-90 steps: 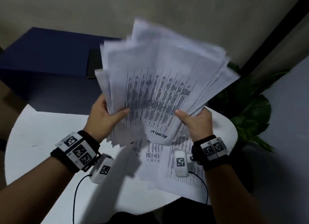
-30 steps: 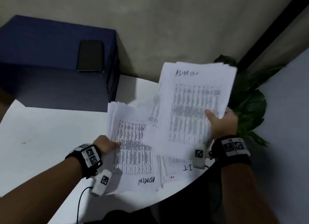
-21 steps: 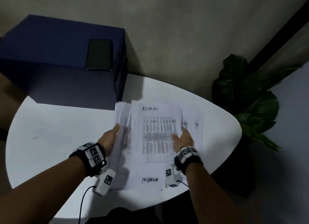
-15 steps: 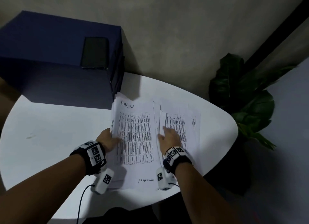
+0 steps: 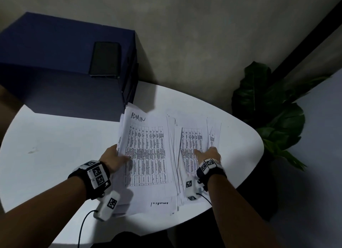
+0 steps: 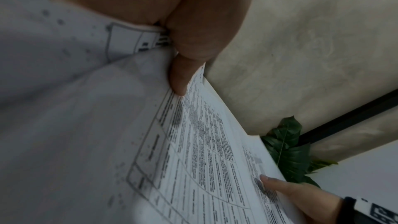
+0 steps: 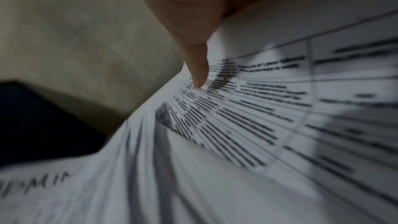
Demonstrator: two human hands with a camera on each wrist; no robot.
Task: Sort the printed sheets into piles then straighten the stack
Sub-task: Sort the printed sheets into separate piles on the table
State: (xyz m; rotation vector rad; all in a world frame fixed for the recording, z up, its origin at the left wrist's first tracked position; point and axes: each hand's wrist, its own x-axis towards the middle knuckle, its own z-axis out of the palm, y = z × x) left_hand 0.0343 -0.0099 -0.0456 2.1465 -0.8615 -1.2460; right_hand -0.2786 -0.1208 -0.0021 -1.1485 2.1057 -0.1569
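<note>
Two piles of printed sheets lie on the white round table (image 5: 55, 146). The left pile (image 5: 146, 155) has a table sheet marked "ADMIN" on top. My left hand (image 5: 114, 158) grips its left edge, with the thumb (image 6: 180, 77) on the top sheet and the fingers hidden under the paper. The right pile (image 5: 191, 142) is smaller and fanned, and one sheet (image 5: 213, 135) sticks out to its right. My right hand (image 5: 209, 154) holds this pile near its right edge, thumb (image 7: 198, 69) pressed on the print. Its fingers are hidden.
A dark blue box (image 5: 55, 63) stands at the back left of the table with a black phone (image 5: 105, 60) on it. A leafy plant (image 5: 268, 109) stands beyond the table's right edge. A grey wall is close behind.
My right hand laid its ADMIN sheets on the left pile, then moved right onto the smaller pile. The left hand has kept its hold on the left pile's edge.
</note>
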